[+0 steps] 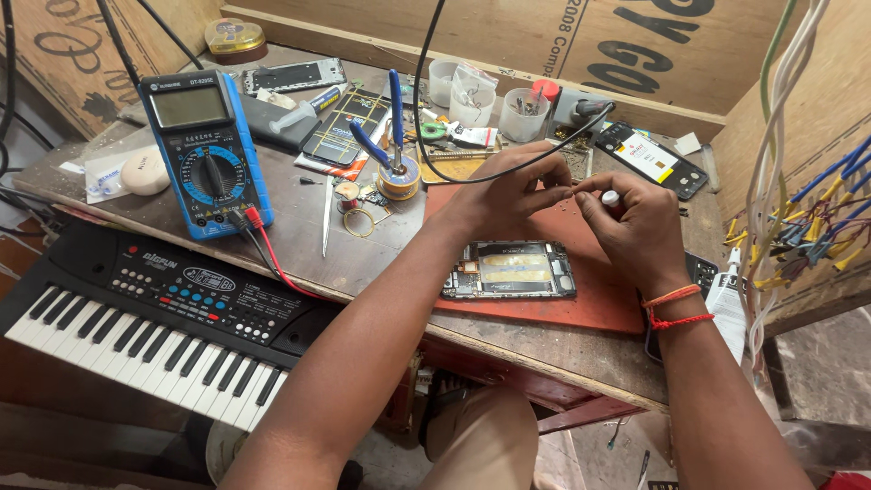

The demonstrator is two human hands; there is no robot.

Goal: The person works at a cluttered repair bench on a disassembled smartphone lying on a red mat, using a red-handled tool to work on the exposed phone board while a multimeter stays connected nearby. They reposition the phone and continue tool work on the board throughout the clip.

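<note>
Right now I'm pinching something tiny between my left hand point(508, 195) fingers and my right hand point(635, 222), whose grip closes on a small white-capped tube point(611, 198), just above the opened phone point(510, 269) on the red mat point(599, 304); steadiness matters next.
</note>
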